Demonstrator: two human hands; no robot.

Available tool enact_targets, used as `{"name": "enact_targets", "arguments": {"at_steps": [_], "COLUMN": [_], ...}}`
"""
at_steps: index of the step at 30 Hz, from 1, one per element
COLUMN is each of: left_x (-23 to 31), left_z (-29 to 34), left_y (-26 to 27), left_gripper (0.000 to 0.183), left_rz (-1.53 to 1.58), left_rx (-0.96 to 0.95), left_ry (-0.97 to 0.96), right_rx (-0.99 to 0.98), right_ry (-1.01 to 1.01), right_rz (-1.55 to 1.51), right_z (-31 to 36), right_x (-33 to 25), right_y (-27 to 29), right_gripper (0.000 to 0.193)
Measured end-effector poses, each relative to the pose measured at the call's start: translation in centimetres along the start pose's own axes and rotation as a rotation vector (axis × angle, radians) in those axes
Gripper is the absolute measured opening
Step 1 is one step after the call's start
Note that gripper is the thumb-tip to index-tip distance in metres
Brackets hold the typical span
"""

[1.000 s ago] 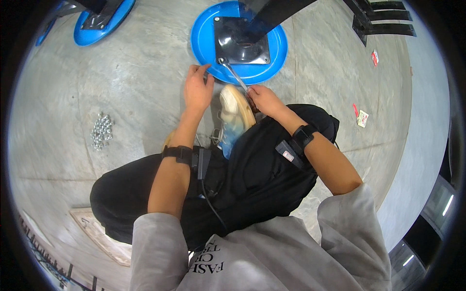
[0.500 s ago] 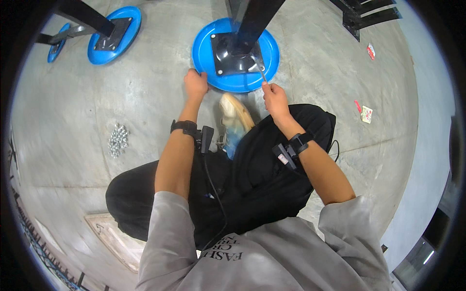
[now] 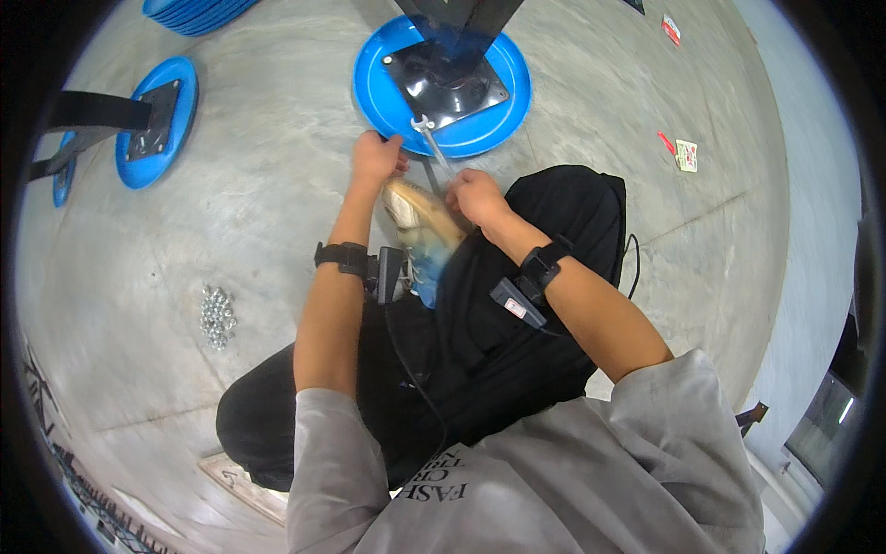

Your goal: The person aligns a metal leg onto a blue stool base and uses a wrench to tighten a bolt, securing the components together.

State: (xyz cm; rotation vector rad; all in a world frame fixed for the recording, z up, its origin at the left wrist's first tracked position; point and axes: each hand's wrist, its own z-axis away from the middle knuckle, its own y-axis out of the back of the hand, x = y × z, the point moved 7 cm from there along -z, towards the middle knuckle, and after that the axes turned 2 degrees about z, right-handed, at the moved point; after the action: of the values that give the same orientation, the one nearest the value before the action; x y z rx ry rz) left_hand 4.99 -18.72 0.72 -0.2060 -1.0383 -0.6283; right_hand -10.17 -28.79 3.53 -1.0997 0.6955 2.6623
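A blue round disc (image 3: 369, 97), like an upturned stool seat, lies on the floor before me with a square black plate (image 3: 461, 102) on it. From the plate a thick black leg rises. My right hand (image 3: 477, 196) is closed round an open-end wrench (image 3: 437, 152). The wrench's jaws lie at the plate's near corner; whether they grip a bolt there, I cannot tell. My left hand (image 3: 377, 157) has curled fingers at the disc's near left rim, partly hidden, seemingly gripping it. My shoe (image 3: 420, 231) stands just below the disc.
Small silvery nuts or bolts (image 3: 218, 317) lie heaped at left. Another blue disc (image 3: 132, 171) with a black leg stands far left, below a stack of blue discs (image 3: 198, 17). Paper tags (image 3: 686, 155) lie on the right. A flat board (image 3: 242, 485) lies near my left knee.
My right hand has moved left and nearer me, taking the wrench from the plate's right corner to its near corner. The left hand stays at the rim. The view has turned.
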Motion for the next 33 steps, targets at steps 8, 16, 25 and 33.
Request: {"name": "enact_targets", "arguments": {"at_steps": [8, 16, 25, 33], "left_x": [-0.9, -0.2, 0.2, 0.7], "left_z": [-0.1, -0.1, 0.0, -1.6], "left_y": [0.8, 0.7, 0.5, 3.5], "left_gripper": [0.023, 0.024, 0.020, 0.020], "left_rz": [0.052, 0.079, 0.070, 0.042], "left_rx": [-0.027, 0.027, 0.079, 0.157], "left_ry": [0.098, 0.072, 0.069, 0.037], "right_rx": [0.173, 0.098, -0.039, 0.027], "right_ry": [-0.038, -0.047, -0.288, -0.179], "right_rz": [0.272, 0.396, 0.054, 0.093], "right_z": [1.7, 1.7, 0.5, -1.3], "right_x": [-1.5, -1.1, 1.7, 1.3], "right_y": [1.3, 0.8, -0.2, -0.3], "right_gripper": [0.024, 0.030, 0.030, 0.045]}}
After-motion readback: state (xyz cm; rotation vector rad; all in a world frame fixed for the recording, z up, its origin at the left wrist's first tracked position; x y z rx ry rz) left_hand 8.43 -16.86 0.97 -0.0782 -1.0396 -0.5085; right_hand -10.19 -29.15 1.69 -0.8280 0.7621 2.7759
